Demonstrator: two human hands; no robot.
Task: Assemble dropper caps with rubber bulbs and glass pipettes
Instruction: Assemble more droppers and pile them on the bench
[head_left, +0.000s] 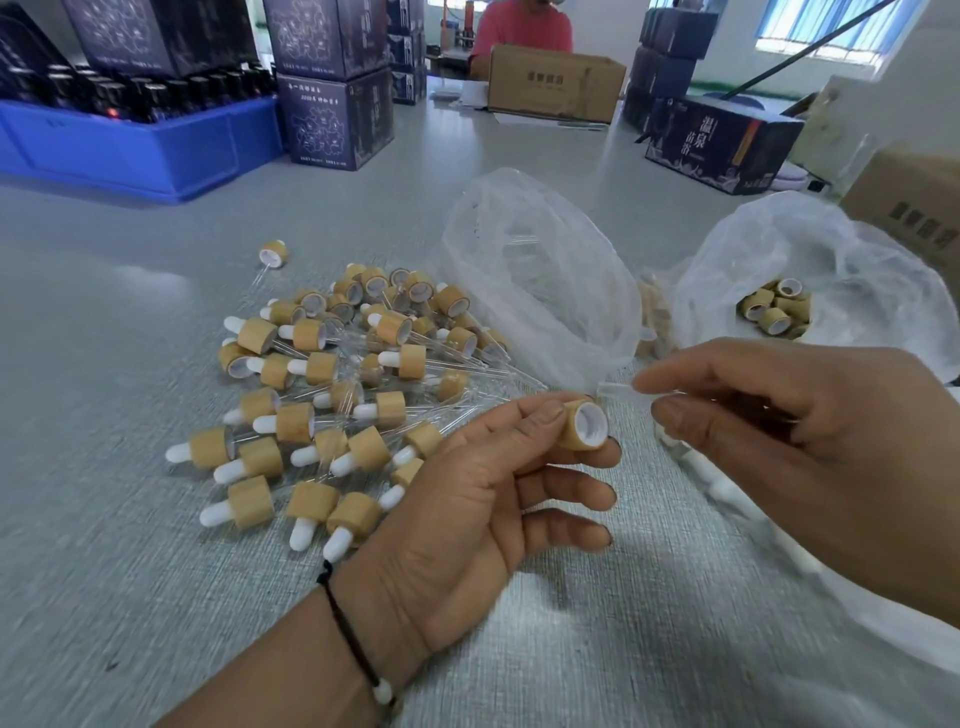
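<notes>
Both forearms are bare, with no sleeves in view. The left hand (467, 499) has a thin black cord bracelet (347, 629) round its wrist, knotted on the upper side and carrying one small white bead near the lower edge. The right hand (831, 452) has no ring, band or watch that shows. The nails on both hands are short and unpainted.

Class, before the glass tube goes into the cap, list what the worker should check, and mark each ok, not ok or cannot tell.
1. Left hand grips the cap: ok.
2. Cap's open white side faces the right hand: ok.
3. Right hand pinches the glass tube: ok.
4. Tube tip lined up with the cap's centre: not ok, it sits above the rim.
5. Rubber bulb already in this cap: cannot tell.
6. Tube uncracked: cannot tell.
</notes>
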